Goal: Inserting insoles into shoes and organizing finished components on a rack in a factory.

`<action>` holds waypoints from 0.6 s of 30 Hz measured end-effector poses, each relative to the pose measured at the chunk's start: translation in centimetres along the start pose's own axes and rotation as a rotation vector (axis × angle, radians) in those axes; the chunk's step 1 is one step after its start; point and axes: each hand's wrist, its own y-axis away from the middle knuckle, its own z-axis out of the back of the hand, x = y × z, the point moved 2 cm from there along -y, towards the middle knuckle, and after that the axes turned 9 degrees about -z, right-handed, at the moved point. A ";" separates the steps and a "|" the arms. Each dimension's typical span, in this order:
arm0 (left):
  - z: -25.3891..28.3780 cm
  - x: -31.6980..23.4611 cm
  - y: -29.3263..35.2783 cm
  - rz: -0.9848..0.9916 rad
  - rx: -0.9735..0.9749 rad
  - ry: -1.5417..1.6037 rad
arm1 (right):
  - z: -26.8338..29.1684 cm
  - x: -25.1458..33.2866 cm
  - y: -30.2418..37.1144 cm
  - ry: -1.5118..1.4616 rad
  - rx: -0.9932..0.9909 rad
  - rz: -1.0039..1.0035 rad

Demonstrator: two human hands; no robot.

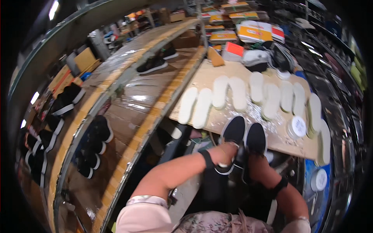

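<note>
Wooden tabletop (201, 77): just ahead of the fingers (230, 151); cream insoles (271, 101), with a white lidded tub (298, 127) forward-right
Rack shelf (145, 95): left of the fingers; black white-soled sneakers (152, 65)

Most fingers of the left hand (226, 153) are out of sight behind or inside the left-side black shoe (234, 130), and the right-side black shoe (255, 139) covers most of those of the right hand (256, 167), so neither grip can be made out fully. Both shoes' interiors are largely concealed. The pink sleeves (143, 217) are cut by the lower edge. Under the desk (204, 77), shapes sink into shadow. In the stacked cream insoles (271, 101), the top ones cover nearly all below. Lettering on the white jar lid (298, 127) is too small to read. Black shoes (64, 103) at far left overlap and blur, and the stacked boxes (233, 23) beyond look smeared.
</note>
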 end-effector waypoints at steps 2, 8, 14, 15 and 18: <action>1.4 1.8 0.1 0.067 -0.058 0.540 | 4.2 -0.5 0.0 -0.303 0.291 0.080; -0.6 -2.8 -1.0 0.238 -0.582 0.497 | 11.3 -1.0 5.9 -0.657 -0.226 -0.014; -0.1 -1.0 6.0 -0.017 -0.928 0.529 | 8.3 -4.2 8.6 -0.746 -0.219 -0.181; 2.2 -0.7 8.9 0.113 -0.761 0.615 | 7.4 -4.9 8.8 -0.743 -0.196 -0.224; 8.6 3.4 15.7 0.285 -0.712 0.500 | 9.0 -4.7 8.6 -0.621 -0.049 -0.321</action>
